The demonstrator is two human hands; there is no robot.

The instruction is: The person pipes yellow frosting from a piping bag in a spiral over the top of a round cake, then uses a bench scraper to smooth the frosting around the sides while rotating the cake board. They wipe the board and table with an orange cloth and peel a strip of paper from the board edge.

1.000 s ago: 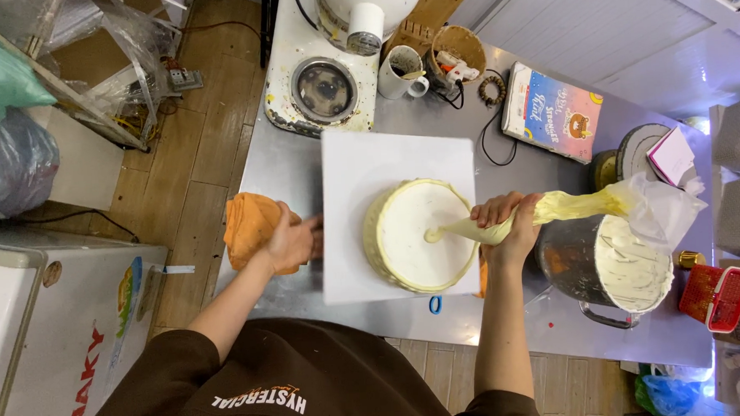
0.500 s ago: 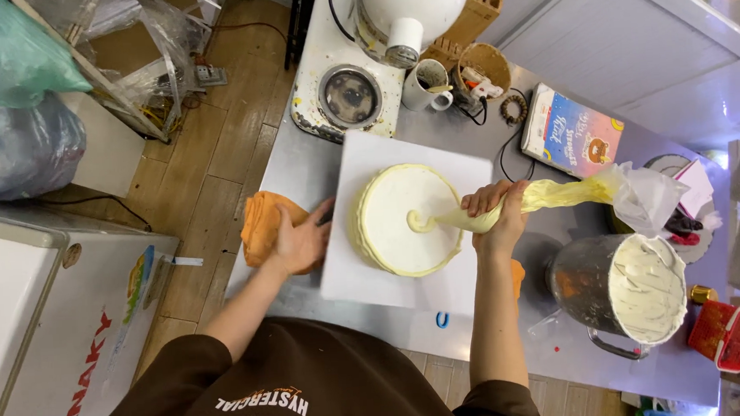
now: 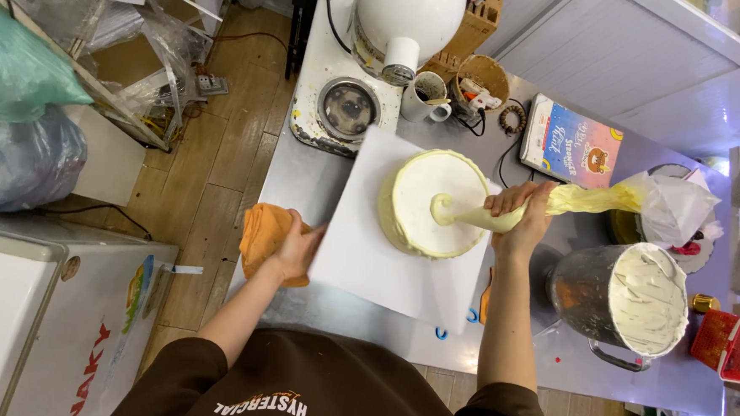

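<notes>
The right hand (image 3: 518, 217) is closed around a piping bag (image 3: 556, 207) filled with pale yellow cream, its tip resting on the top of a round cream-covered cake (image 3: 433, 203). The cake sits on a white square board (image 3: 372, 250) in the middle of the steel table (image 3: 301, 174). The left hand (image 3: 296, 250) lies open with its fingers against the board's left edge, over an orange cloth (image 3: 262, 235). To the right, near the person, 1 metal mixing bowl (image 3: 624, 300) holds white cream. At the far side, a stand mixer (image 3: 402, 12) is above an empty metal ring, and beside it 1 white cup (image 3: 423, 95) holds something dark. A small red basket (image 3: 736, 345) is at the right edge.
</notes>
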